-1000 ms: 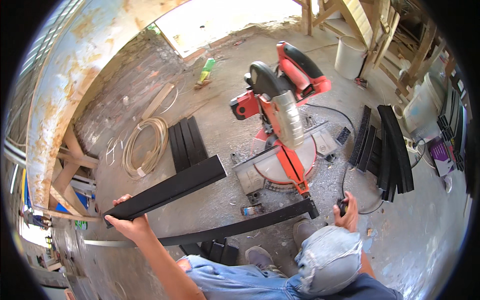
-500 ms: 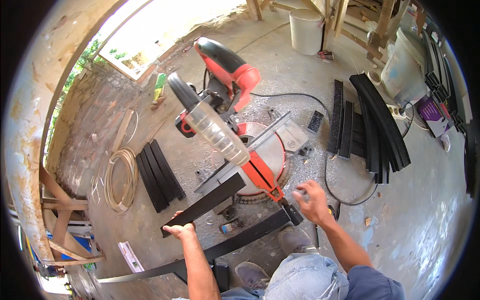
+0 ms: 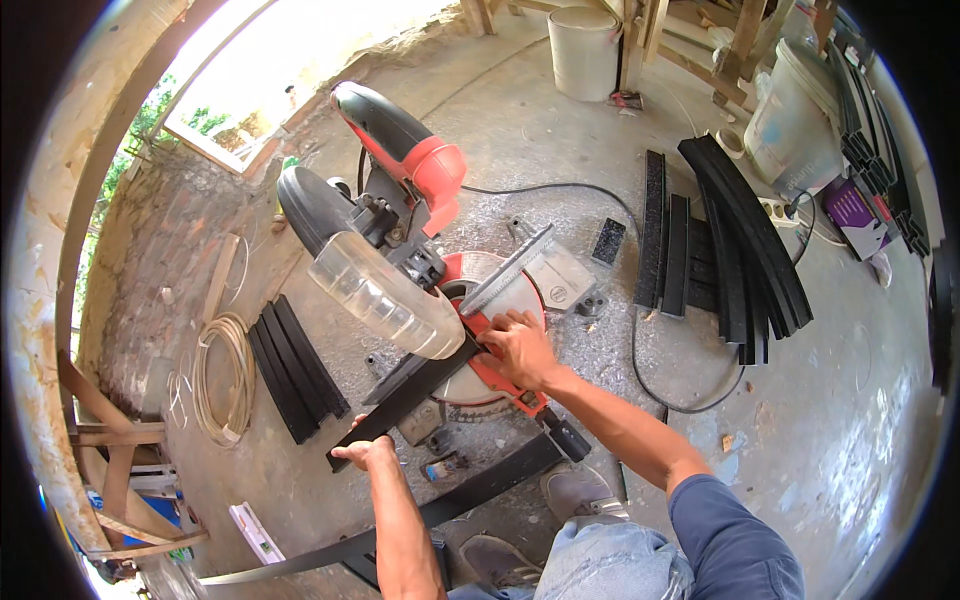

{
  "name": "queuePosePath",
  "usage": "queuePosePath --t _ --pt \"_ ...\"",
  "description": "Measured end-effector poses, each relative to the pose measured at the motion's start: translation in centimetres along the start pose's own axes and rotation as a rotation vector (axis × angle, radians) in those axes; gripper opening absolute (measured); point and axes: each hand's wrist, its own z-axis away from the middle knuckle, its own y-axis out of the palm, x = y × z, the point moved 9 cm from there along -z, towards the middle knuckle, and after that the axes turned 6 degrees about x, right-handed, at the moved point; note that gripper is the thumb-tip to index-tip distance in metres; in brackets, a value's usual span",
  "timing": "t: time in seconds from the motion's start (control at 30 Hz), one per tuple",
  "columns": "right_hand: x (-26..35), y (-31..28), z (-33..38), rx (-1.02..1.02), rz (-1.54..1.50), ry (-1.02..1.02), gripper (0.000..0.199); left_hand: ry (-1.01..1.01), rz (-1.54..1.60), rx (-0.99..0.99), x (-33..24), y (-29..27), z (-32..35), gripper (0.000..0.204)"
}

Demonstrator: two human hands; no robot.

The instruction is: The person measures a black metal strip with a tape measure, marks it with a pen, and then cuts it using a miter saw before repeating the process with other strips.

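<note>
A red and black miter saw (image 3: 400,150) stands on the floor in front of me, its head raised and its clear guard (image 3: 385,295) over the round table. Across the table and along the fence lies a short black profile (image 3: 420,385). My left hand (image 3: 365,450) is closed round its near left end, thumb on the close side. At the other end, over the red slot plate (image 3: 500,375), my right hand (image 3: 520,350) has its fingers bent against the profile's tip. A long black profile (image 3: 490,480) passes between the saw and my shoes.
Several black strips (image 3: 295,370) lie left of the saw beside a coiled pale hose (image 3: 222,380). More black profiles (image 3: 750,240) are stacked at the right, with a cable (image 3: 640,365) looping past them. White buckets (image 3: 583,55) stand farther back. A black offcut (image 3: 608,242) rests behind the table.
My right hand has moved left and forward from open air onto the profile's far end. The profile now sits farther in on the saw table. The whole view has shifted slightly.
</note>
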Motion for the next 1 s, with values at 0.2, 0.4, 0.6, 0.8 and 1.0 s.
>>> queuePosePath --t 0.2,0.4,0.6,0.8,1.0 --pt "0.2 -0.3 0.1 -0.124 0.053 -0.044 0.028 0.001 -0.031 0.062 0.6 0.3 -0.2 0.088" --pt "-0.1 0.2 -0.4 -0.049 0.064 0.018 0.028 0.003 -0.046 0.070 0.6 0.7 -0.1 0.089" --pt "0.1 0.0 -0.6 -0.083 0.038 0.014 0.027 -0.055 0.014 0.078 0.8 0.3 0.2 0.085" --pt "-0.3 0.1 -0.5 -0.059 0.022 0.023 0.027 0.209 -0.411 -0.325 -4.8 -1.5 4.9 0.088" --pt "-0.1 0.3 -0.4 -0.072 0.030 0.000 0.027 1.474 -1.217 0.493 -6.2 10.6 19.1 0.046"
